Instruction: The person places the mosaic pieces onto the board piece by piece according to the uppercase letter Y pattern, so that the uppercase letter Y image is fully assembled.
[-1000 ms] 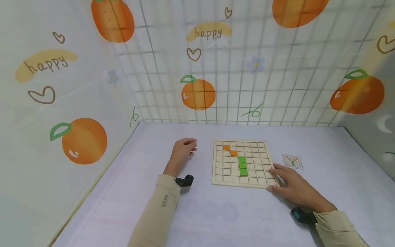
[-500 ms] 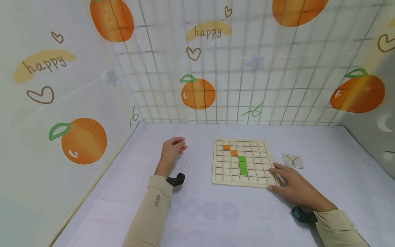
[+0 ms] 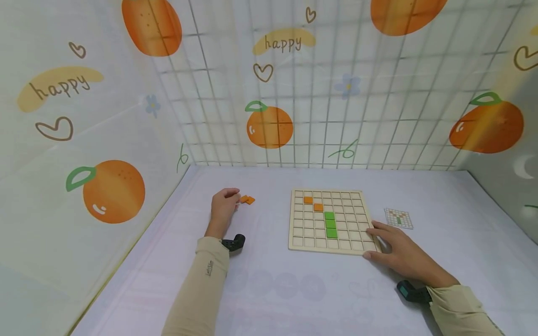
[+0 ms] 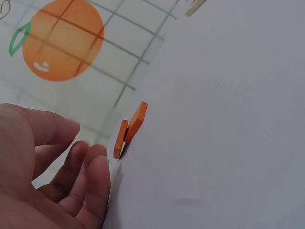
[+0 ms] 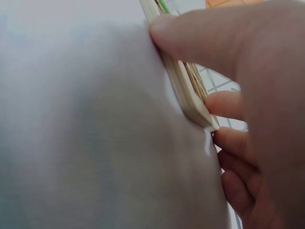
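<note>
My left hand [image 3: 224, 208] is just left of two orange square tiles [image 3: 251, 200] that lie overlapping on the table. In the left wrist view the hand [image 4: 62, 167] has its fingers loosely bent, a gap between thumb and fingertips, and nothing held. One tile [image 4: 137, 122] leans against the other there. With thumb and fingers my right hand [image 3: 399, 249] grips the front right corner of a wooden grid board [image 3: 308, 243]. The right wrist view has the thumb [image 5: 181, 36] on the board's edge [image 5: 183, 95]. Two orange tiles [image 3: 318, 207] and three green tiles [image 3: 330, 224] sit in the board's cells.
A small pattern card [image 3: 399, 218] with a coloured grid lies right of the board, beyond the right hand. The pale tablecloth [image 3: 269, 303] runs back to a grid-patterned backdrop [image 3: 319, 116] with orange prints. Side walls of similar fabric stand left and right.
My left hand has moved left, away from the board. Two orange tiles, hidden at first and then partly showing by its fingertips, now lie in plain view. The right hand stays at the board's corner.
</note>
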